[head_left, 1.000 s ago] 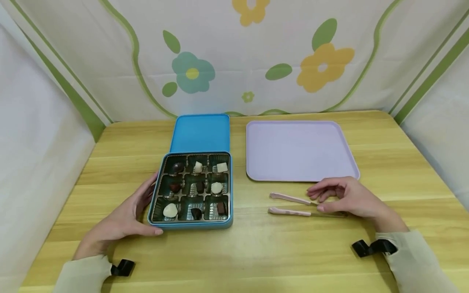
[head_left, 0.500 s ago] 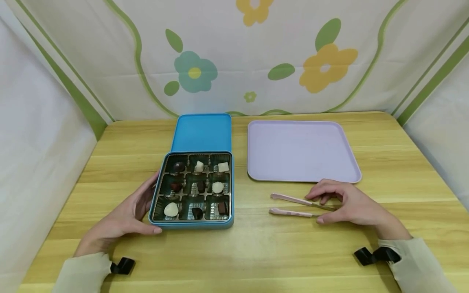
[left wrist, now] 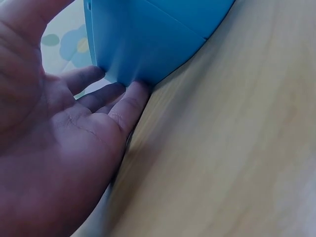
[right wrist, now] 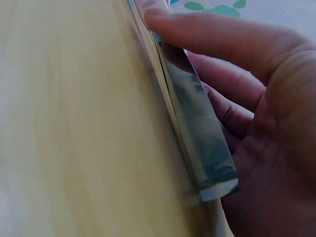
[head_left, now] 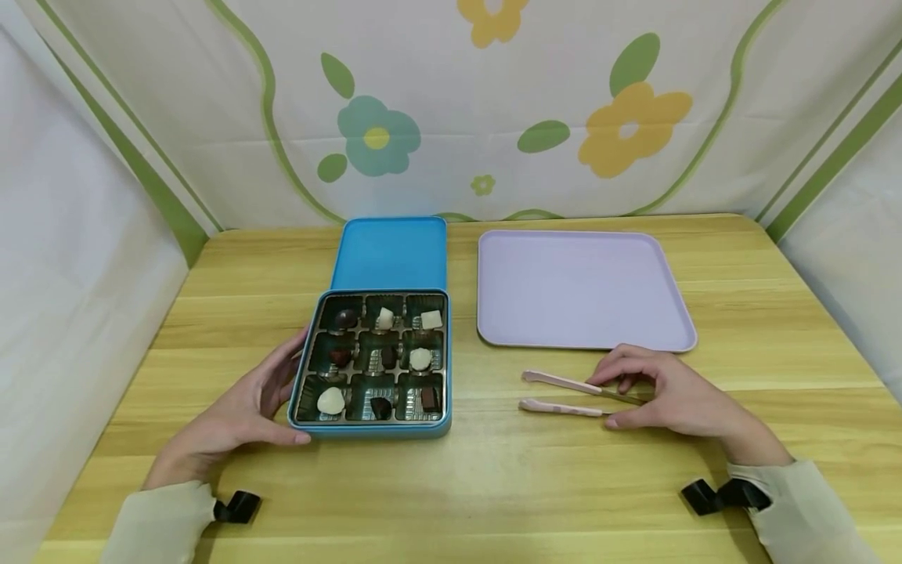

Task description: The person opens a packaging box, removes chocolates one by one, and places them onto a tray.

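A blue chocolate tin (head_left: 369, 433) stands on the table at left, its compartmented insert holding several dark and white chocolates. My left hand (head_left: 239, 411) holds its near left corner, thumb along the front wall and fingers against the left side. In the left wrist view those fingertips touch the tin (left wrist: 143, 39). At right, tongs (head_left: 560, 381) with pink tips and metal arms lie flat, tips pointing left. My right hand (head_left: 676, 392) holds them, the thumb at the near arm and fingers at the far arm. The right wrist view shows the tongs' metal bend (right wrist: 202, 128) near the palm.
A pale purple tray (head_left: 581, 286) lies at the back right, beyond the tongs. The tin's blue lid (head_left: 391, 254) lies behind the tin. A flower-printed cloth (head_left: 437, 102) hangs behind the wooden table (head_left: 479, 493).
My right thumb has shifted from between the tongs' arms to the outside of the near arm. The left hand and tin have stayed put; the head view has shifted slightly.
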Demonstrator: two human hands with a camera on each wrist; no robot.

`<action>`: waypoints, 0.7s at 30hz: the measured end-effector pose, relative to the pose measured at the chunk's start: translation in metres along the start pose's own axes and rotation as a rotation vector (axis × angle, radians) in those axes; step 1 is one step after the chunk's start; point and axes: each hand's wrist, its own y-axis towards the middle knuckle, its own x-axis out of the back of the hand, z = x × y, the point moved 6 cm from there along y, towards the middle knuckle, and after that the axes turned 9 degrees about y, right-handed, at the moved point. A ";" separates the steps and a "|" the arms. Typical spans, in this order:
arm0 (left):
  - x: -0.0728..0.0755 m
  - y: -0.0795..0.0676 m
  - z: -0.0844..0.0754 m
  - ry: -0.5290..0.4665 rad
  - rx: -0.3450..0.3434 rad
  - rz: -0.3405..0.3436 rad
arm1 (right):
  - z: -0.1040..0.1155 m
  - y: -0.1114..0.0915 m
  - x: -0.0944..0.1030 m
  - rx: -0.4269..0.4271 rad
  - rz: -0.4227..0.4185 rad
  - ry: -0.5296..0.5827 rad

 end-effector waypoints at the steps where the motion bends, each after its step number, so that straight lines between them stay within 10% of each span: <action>1: -0.001 0.000 0.000 0.001 0.000 0.005 | 0.000 0.000 0.000 -0.002 -0.003 -0.007; 21: -0.004 0.001 -0.003 0.024 -0.011 0.017 | 0.006 0.004 -0.006 -0.013 -0.097 -0.106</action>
